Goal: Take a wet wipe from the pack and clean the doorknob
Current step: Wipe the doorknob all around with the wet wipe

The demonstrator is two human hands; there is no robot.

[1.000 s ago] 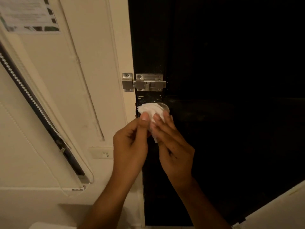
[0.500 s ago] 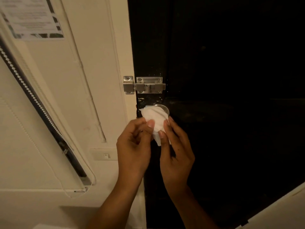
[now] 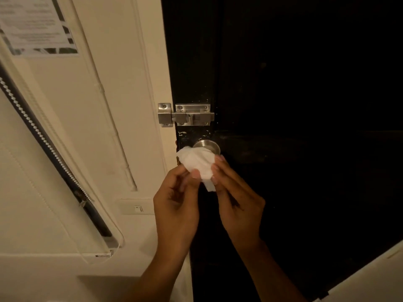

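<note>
A round steel doorknob sticks out of the dark door near its left edge. A crumpled white wet wipe covers the knob's lower front, leaving the top rim bare. My left hand pinches the wipe's lower left part between thumb and fingers. My right hand holds the wipe's right side with its fingertips, just below the knob. No wipe pack is in view.
A steel slide bolt bridges the door and the cream frame just above the knob. On the wall to the left are a light switch, a slanted roller blind and a printed notice.
Both hands have slid down a little with the wipe, so more of the knob's top shows. The wipe has spread leftwards over the knob.
</note>
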